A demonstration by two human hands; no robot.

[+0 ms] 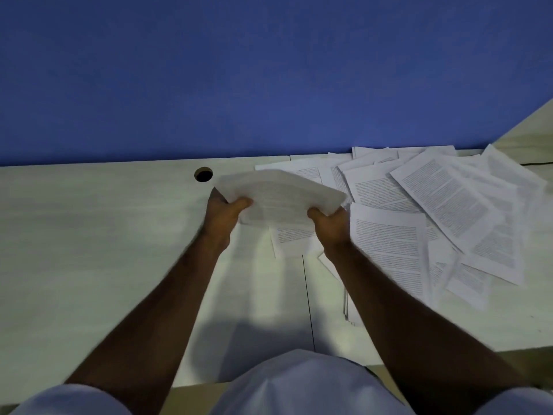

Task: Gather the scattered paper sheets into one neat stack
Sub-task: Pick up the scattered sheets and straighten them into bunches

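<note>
Both hands hold a blurred bundle of sheets (278,191) above the desk (89,235): the left hand (223,215) pinches its near-left corner, the right hand (330,224) its near-right. Scattered printed sheets (443,205) lie at three o'clock; their text is unreadable. A cable hole (203,174) sits at ten o'clock.

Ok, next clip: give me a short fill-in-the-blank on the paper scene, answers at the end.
1. The bundle of sheets is held by ____ hands, the left hand and the right hand.
2. The loose sheets lie to the ____ of the bundle.
3. The wall behind the desk is ____.
4. The round hole in the desk is just ____ of the bundle.

Answers: both; right; blue; left
</note>
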